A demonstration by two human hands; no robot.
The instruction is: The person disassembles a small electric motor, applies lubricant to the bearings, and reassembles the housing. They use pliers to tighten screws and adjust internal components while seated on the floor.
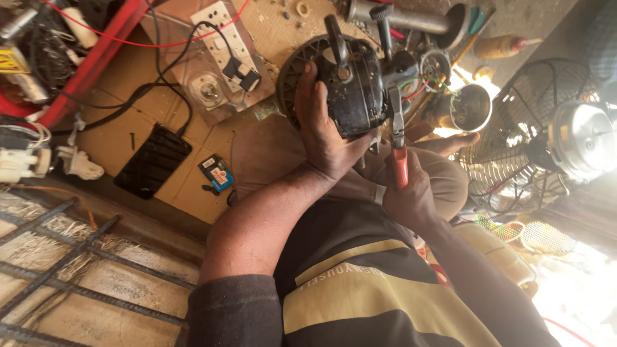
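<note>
My left hand [324,132] grips the side of a black fan motor housing [352,90], which rests against my knee with its vented back plate [297,64] behind it. My right hand [411,196] holds red-handled pliers [400,154]; their metal jaws reach up to the right edge of the motor, beside coloured wires [418,87]. A black shaft knob [334,32] sticks out of the motor's top.
A white socket board [222,32] with a black plug and cable lies up left. A black flat slab [153,160] and a small blue packet [215,173] lie on the floor. A wire fan guard with a silver motor [565,135] stands right. Metal tubes [411,19] lie above.
</note>
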